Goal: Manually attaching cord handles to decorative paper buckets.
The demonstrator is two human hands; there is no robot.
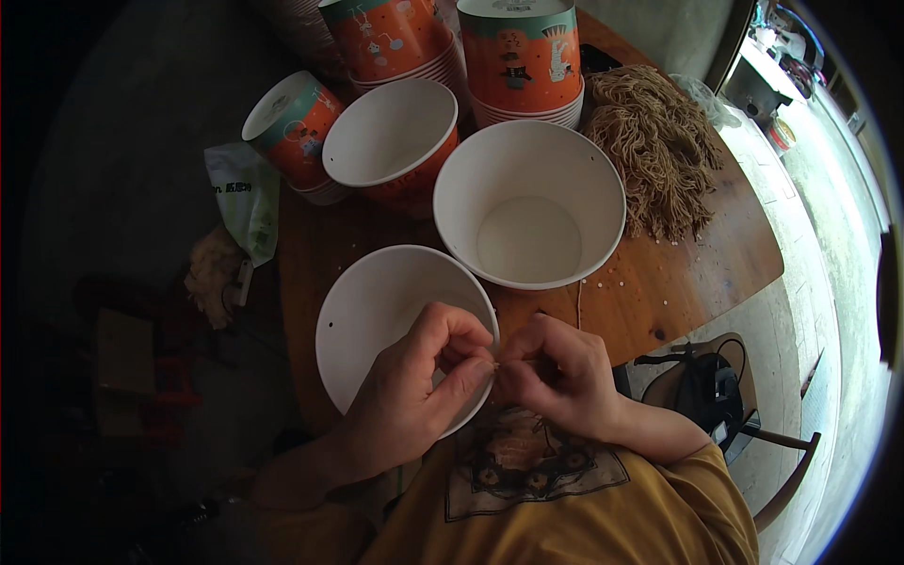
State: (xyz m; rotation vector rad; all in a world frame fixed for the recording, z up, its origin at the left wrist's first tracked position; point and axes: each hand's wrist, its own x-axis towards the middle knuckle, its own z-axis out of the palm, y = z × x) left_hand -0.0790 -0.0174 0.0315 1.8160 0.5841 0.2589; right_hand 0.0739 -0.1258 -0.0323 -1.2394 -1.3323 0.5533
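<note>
Near the table's front edge, a white-lined paper bucket (363,301) stands with its open mouth tilted toward me and a small hole in its left side. My left hand (414,377) reaches across its mouth, thumb and forefinger pinched at the right rim. Right beside it, the closed fingers of my right hand (560,372) meet the left fingertips. A tiny bit of tan cord (495,365) shows between them; most of it is hidden by my fingers. Just beyond, a second open bucket (530,235) has small holes near its rim, and a third open bucket (391,132) leans behind.
Upturned stacks of orange buckets (521,66) line the back. A heap of tan cords (653,151) lies at the right, with one thin cord (579,303) near the front edge. A green-white bag (247,202) is at the left. A chair holds a black bag (708,391).
</note>
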